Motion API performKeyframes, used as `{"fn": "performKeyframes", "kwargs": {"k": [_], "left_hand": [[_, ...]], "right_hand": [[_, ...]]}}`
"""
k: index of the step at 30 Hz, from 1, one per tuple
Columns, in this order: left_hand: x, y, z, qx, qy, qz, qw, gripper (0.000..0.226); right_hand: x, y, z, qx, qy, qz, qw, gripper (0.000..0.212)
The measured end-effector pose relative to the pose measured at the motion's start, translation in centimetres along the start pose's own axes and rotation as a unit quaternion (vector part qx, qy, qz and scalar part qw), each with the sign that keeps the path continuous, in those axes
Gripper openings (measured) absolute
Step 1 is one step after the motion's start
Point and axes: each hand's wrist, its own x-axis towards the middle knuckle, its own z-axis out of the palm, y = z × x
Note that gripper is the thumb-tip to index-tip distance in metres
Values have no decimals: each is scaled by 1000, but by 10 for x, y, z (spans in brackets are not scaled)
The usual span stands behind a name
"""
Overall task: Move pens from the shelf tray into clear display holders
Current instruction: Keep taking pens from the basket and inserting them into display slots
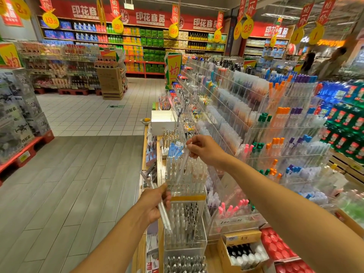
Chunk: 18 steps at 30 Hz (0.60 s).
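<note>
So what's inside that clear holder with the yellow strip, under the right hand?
The holder has clear pens standing upright in rows. The right hand lowers one more pen in. Their tips are too blurred to make out.

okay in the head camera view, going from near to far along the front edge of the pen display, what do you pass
Left hand gripping clear pens → right hand pinching one pen over the clear holder → white box → small yellow bowl.
</note>
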Motion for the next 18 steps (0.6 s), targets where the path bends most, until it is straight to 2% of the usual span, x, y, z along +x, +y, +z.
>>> {"fn": "performKeyframes", "kwargs": {"k": [2, 6, 11, 18], "left_hand": [[6, -2, -5, 12, 28, -15, 999, 12], [13, -5, -7, 13, 43, -40, 998, 16], [13, -5, -5, 23, 38, -35, 998, 21], [6, -2, -1, 50, -15, -24, 998, 18]], "right_hand": [[1, -2, 1, -84, 19, -10, 996, 4], [0, 3, 7, -249, -13, -26, 968, 7], [-1, 12, 14, -309, -27, -12, 951, 11], [2, 15, 22, -402, -21, -22, 915, 12]]}}
